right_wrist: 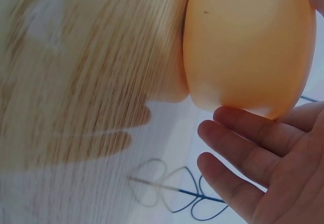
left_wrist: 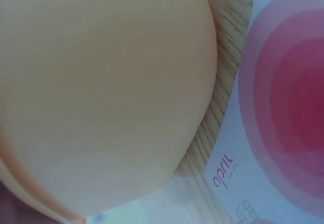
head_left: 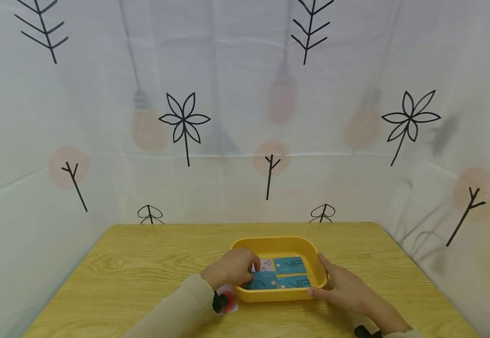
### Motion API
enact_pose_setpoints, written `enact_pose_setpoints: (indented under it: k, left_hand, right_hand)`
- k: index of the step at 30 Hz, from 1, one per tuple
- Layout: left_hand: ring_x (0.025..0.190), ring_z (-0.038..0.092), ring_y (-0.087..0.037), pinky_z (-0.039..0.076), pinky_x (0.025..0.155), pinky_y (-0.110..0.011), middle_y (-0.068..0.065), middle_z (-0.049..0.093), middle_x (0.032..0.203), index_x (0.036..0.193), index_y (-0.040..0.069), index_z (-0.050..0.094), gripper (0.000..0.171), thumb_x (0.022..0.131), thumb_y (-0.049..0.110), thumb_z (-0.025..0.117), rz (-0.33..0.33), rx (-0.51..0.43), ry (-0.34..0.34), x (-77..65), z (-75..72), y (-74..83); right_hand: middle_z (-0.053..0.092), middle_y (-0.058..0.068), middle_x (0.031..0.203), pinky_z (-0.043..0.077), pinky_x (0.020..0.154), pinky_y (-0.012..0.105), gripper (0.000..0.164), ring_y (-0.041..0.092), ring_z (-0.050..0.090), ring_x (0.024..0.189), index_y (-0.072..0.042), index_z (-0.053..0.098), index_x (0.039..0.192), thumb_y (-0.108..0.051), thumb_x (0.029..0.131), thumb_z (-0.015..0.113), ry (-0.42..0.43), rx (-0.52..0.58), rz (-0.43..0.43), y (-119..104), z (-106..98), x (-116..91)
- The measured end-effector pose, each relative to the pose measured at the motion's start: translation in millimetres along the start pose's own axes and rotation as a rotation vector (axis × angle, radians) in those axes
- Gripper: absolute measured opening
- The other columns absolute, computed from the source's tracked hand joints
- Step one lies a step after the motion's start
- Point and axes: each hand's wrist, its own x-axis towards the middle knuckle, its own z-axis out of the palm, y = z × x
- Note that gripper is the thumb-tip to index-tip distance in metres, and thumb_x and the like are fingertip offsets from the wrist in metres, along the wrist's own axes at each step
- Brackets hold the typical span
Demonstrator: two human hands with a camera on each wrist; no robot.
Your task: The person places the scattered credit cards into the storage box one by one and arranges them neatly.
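My left hand (head_left: 234, 266) reaches over the left rim of a yellow plastic tray (head_left: 280, 295). Its bent fingers pinch the left end of a blue card (head_left: 264, 281); the fingertips are partly hidden. Beside that lie two more blue cards marked VIP, one at the back (head_left: 290, 265) and one at the front (head_left: 294, 282). A white card with a pink pattern (head_left: 267, 265) shows partly behind the pinched one. My right hand (head_left: 346, 287) holds the tray's right end, thumb at the front rim and fingers along the outer wall (right_wrist: 243, 47).
A white card with red rings (left_wrist: 288, 92) lies on the wood-grain table (head_left: 152, 263), outside the tray and under my left wrist. White cloth (head_left: 236, 188) with plant drawings hangs behind the table and along both sides.
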Motion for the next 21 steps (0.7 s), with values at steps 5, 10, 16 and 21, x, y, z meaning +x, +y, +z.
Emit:
enact_pose_setpoints:
  k: [5,10,16,21]
  left_hand:
    - [0.07,0.049,-0.007,0.046,0.069,-0.023,0.012,0.055,0.077,0.089,0.026,0.069,0.012,0.081,0.022,0.076,-0.014,0.004,-0.02,0.0,-0.4,1.1]
    - [0.07,0.05,-0.006,0.046,0.069,-0.023,0.013,0.055,0.078,0.09,0.026,0.069,0.012,0.081,0.022,0.076,-0.01,0.021,-0.031,-1.5,-0.9,1.9]
    - [0.069,0.049,-0.006,0.046,0.067,-0.023,0.013,0.054,0.076,0.089,0.026,0.069,0.012,0.081,0.023,0.076,-0.008,0.025,-0.036,-2.7,-1.4,3.6]
    - [0.066,0.049,-0.005,0.044,0.064,-0.022,0.014,0.054,0.073,0.086,0.025,0.069,0.006,0.084,0.027,0.073,0.014,0.048,-0.017,-3.3,-0.8,4.3]
  right_hand:
    - [0.039,0.026,0.144,0.04,0.094,0.058,0.102,0.043,0.043,0.126,0.005,0.022,0.148,-0.062,0.082,0.062,0.001,-0.004,-0.001,0.6,0.3,0.1]
    - [0.039,0.025,0.144,0.04,0.094,0.057,0.103,0.043,0.044,0.126,0.005,0.023,0.148,-0.063,0.081,0.062,0.007,-0.007,-0.005,0.8,0.7,-0.3]
    - [0.039,0.024,0.144,0.04,0.094,0.058,0.103,0.042,0.044,0.126,0.004,0.022,0.148,-0.064,0.081,0.062,0.003,-0.005,-0.002,-0.1,0.3,-0.7]
    - [0.039,0.025,0.144,0.04,0.094,0.057,0.103,0.042,0.044,0.126,0.004,0.022,0.148,-0.063,0.081,0.061,0.002,0.0,-0.003,0.0,0.3,-0.9]
